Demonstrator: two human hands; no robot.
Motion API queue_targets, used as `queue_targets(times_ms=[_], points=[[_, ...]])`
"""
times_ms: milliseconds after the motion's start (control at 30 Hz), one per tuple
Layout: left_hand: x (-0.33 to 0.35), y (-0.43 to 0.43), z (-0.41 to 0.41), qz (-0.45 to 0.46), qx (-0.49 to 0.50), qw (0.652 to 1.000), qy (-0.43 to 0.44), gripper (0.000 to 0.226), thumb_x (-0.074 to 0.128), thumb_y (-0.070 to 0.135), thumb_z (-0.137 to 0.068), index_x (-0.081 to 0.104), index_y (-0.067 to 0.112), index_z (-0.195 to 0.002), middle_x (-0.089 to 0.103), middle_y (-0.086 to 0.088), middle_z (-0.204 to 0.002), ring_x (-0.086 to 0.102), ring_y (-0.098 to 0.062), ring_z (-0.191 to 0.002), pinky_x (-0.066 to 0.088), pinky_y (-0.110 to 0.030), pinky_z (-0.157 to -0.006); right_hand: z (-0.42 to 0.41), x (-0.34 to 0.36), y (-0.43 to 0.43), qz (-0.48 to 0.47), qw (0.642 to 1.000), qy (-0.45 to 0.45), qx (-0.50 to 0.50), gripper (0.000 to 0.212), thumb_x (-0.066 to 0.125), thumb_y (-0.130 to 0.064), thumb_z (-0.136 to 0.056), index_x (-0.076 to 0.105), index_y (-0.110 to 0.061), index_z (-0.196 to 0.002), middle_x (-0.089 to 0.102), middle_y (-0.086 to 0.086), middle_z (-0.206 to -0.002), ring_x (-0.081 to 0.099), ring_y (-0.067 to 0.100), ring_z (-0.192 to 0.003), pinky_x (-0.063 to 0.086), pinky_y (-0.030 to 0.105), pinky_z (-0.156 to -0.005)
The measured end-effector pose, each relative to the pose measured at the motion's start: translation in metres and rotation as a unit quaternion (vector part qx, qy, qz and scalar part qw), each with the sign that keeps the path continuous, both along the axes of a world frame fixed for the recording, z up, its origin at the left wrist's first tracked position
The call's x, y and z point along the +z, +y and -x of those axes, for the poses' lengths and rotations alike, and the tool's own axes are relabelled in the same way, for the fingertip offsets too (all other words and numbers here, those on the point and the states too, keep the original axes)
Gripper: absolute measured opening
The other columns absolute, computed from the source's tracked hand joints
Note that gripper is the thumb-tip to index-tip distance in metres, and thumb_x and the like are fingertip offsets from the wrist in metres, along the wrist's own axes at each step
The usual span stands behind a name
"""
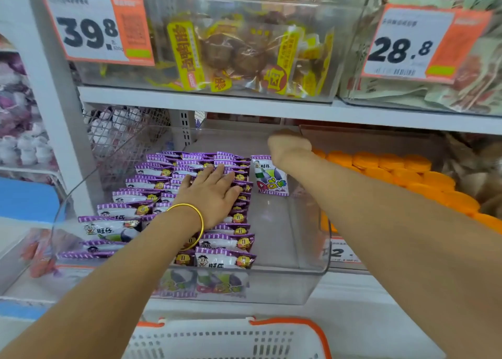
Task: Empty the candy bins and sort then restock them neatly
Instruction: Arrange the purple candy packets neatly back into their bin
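I see packets [152, 172] rowed in the bin [309, 250], left half; a lone packet [270, 176] right (toward the rear); a basket [225, 339] before it.

White metal shelving [206, 106] carries orange price tags [95, 27], with a white-and-orange basket [231, 337] below.

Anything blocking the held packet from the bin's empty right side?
Nothing visible. The right hand holds the packet over the bare right strip of the bin; the left hand rests flat on the packed rows, left of that path.
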State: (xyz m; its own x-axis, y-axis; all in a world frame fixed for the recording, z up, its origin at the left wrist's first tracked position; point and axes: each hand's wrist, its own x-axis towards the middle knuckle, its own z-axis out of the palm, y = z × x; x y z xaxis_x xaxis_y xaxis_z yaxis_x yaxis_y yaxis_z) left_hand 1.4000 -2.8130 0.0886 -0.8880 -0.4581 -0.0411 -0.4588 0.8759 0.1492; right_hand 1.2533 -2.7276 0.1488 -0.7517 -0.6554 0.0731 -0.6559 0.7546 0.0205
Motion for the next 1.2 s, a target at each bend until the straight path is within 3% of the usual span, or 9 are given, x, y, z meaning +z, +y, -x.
queue_targets(times_ms=[467,567,633,733,833,900,967,1067,1200], points=[[0.004,-0.002,-0.004,-0.031,-0.01,0.998,0.059,0.052,0.021,0.046,-0.101,0.023,0.028,-0.149,0.007,0.006,-0.16,-0.002,-0.012,-0.147,0.003,-0.048,-0.119,0.01,-0.011,-0.007,0.008,1.0,-0.001,0.008,0.027,0.05,0.011,-0.086,0.062,0.004,-0.11,0.061,0.019,-0.116,0.06,0.033,-0.108,0.046,0.034,-0.078],[0.008,0.001,-0.022,-0.044,-0.026,0.991,0.121,0.058,0.023,0.054,-0.096,0.031,0.026,-0.147,0.016,0.003,-0.159,0.005,-0.015,-0.147,0.008,-0.046,-0.119,-0.004,0.002,0.004,0.035,0.999,-0.004,0.022,0.025,0.05,0.012,-0.086,0.061,0.006,-0.107,0.061,0.021,-0.113,0.059,0.035,-0.107,0.047,0.036,-0.083],[0.012,0.011,-0.046,-0.049,-0.046,0.974,0.214,0.074,0.018,0.063,-0.085,0.04,0.023,-0.143,0.027,-0.001,-0.155,0.018,-0.018,-0.145,0.014,-0.04,-0.119,-0.02,0.012,0.022,0.093,0.994,-0.002,0.049,0.022,0.048,0.012,-0.085,0.06,0.007,-0.103,0.061,0.023,-0.108,0.059,0.037,-0.105,0.046,0.037,-0.083],[0.014,0.04,-0.094,-0.045,-0.077,0.934,0.346,0.06,0.029,0.049,-0.09,0.053,0.015,-0.133,0.046,-0.004,-0.143,0.037,-0.017,-0.133,0.023,-0.029,-0.111,-0.071,0.011,0.067,0.247,0.961,-0.036,0.119,0.021,0.052,0.003,-0.087,0.061,0.001,-0.106,0.064,0.017,-0.099,0.062,0.033,-0.096,0.05,0.041,-0.085],[-0.01,0.07,-0.148,-0.028,-0.074,0.91,0.406,0.039,0.041,0.029,-0.095,0.061,0.007,-0.12,0.058,-0.005,-0.126,0.047,-0.015,-0.118,0.03,-0.023,-0.101,-0.148,-0.011,0.117,0.344,0.893,-0.225,0.184,0.014,0.056,-0.002,-0.09,0.063,-0.01,-0.1,0.061,0.0,-0.078,0.067,0.022,-0.077,0.057,0.034,-0.071],[-0.041,0.079,-0.177,-0.028,-0.06,0.925,0.374,0.035,0.041,0.026,-0.095,0.061,0.007,-0.116,0.06,-0.005,-0.118,0.049,-0.019,-0.111,0.031,-0.019,-0.097,-0.18,-0.046,0.129,0.301,0.858,-0.368,0.195,0.017,0.057,-0.003,-0.091,0.06,-0.019,-0.087,0.061,0.0,-0.075,0.068,0.018,-0.068,0.058,0.031,-0.06],[-0.079,0.08,-0.198,-0.029,-0.055,0.956,0.287,0.033,0.041,0.025,-0.094,0.061,0.009,-0.115,0.061,-0.007,-0.118,0.05,-0.022,-0.11,0.033,-0.024,-0.096,-0.192,-0.101,0.124,0.2,0.856,-0.441,0.181,0.02,0.058,-0.005,-0.091,0.058,-0.023,-0.083,0.064,0.004,-0.078,0.069,0.018,-0.067,0.059,0.033,-0.06],[-0.135,0.082,-0.221,-0.064,-0.016,0.984,0.166,0.037,0.04,0.027,-0.089,0.065,0.009,-0.111,0.064,-0.008,-0.117,0.057,-0.03,-0.108,0.039,-0.035,-0.097,-0.196,-0.198,0.112,0.059,0.867,-0.479,0.127,0.007,0.056,-0.006,-0.093,0.06,-0.009,-0.097,0.065,0.01,-0.087,0.069,0.024,-0.074,0.059,0.035,-0.068],[-0.194,0.091,-0.248,-0.126,0.107,0.982,0.089,0.03,0.046,0.015,-0.093,0.062,0.01,-0.118,0.059,-0.007,-0.126,0.049,-0.032,-0.117,0.034,-0.035,-0.099,-0.197,-0.309,0.12,-0.085,0.865,-0.492,0.049,0.029,0.053,-0.02,-0.096,0.055,0.0,-0.117,0.059,0.013,-0.111,0.064,0.03,-0.09,0.054,0.041,-0.084]])
